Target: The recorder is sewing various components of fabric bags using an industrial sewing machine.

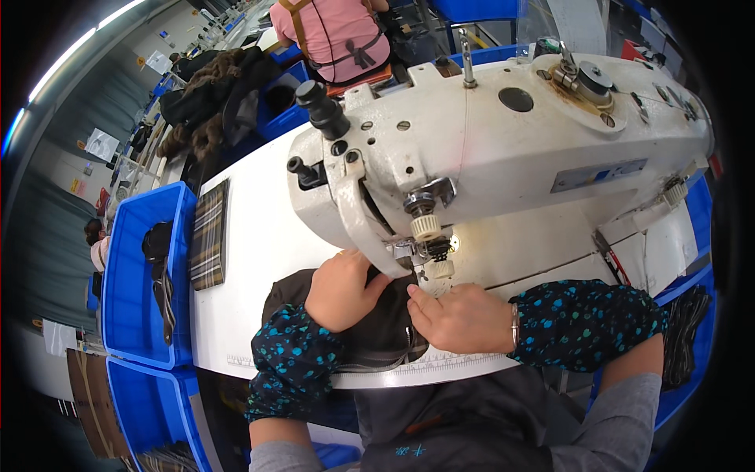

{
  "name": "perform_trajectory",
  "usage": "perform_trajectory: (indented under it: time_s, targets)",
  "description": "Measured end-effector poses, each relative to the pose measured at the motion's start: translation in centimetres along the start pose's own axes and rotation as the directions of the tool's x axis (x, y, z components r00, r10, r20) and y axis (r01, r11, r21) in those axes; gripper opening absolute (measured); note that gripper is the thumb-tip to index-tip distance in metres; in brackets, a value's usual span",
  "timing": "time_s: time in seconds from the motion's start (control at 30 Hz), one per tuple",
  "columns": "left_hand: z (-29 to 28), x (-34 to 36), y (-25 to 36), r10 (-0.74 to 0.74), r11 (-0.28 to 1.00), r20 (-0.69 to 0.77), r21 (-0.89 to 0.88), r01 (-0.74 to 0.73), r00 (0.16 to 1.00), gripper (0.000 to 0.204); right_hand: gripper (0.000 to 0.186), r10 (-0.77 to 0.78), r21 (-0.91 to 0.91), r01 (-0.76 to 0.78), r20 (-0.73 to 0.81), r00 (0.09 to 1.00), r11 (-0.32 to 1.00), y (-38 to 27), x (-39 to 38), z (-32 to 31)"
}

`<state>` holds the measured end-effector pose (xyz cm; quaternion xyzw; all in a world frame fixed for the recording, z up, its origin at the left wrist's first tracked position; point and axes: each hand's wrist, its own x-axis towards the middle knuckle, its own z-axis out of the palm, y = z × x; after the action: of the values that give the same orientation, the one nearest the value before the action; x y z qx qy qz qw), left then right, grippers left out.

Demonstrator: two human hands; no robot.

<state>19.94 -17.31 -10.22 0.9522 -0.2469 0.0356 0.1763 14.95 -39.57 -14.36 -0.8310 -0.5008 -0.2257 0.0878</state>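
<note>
A dark brown fabric piece (377, 326) lies under the head of a white sewing machine (487, 149), its curved lower edge near the table's front rim. My left hand (340, 293) rests on its upper part, thumb against the cloth close to the presser foot; the machine head partly hides the other fingers. On the right, my right hand (465, 318) has thumb and forefinger closed at the fabric's right edge, just in front of the needle area. A small light shines by the needle.
A folded plaid cloth (209, 236) lies on the white table (255, 189) at the left. Beyond it stands a blue bin (126, 267) with dark pieces inside. Red-handled snips (613, 261) lie to the right. A person in pink (338, 39) sits ahead.
</note>
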Motion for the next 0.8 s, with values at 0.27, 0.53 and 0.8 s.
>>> perform_trajectory:
  time_s: [0.27, 0.53, 0.8]
  targets:
    - [1.0, 0.5, -0.2, -0.021, 0.998, -0.032, -0.055, 0.02, 0.999, 0.019, 0.033, -0.025, -0.039, 0.025, -0.001, 1.0, 0.999, -0.2, 0.0, 0.3]
    - [1.4, 0.9, -0.3, -0.084, 0.996, -0.015, 0.008, 0.084, 0.996, 0.023, 0.034, 0.01, -0.056, -0.011, -0.01, 1.0, 0.998, -0.2, -0.1, 0.3]
    - [1.6, 0.8, -0.6, -0.046, 0.998, -0.073, -0.038, 0.043, 0.996, 0.029, 0.035, 0.028, -0.061, -0.028, -0.002, 1.0, 0.998, -0.4, 0.0, 0.0]
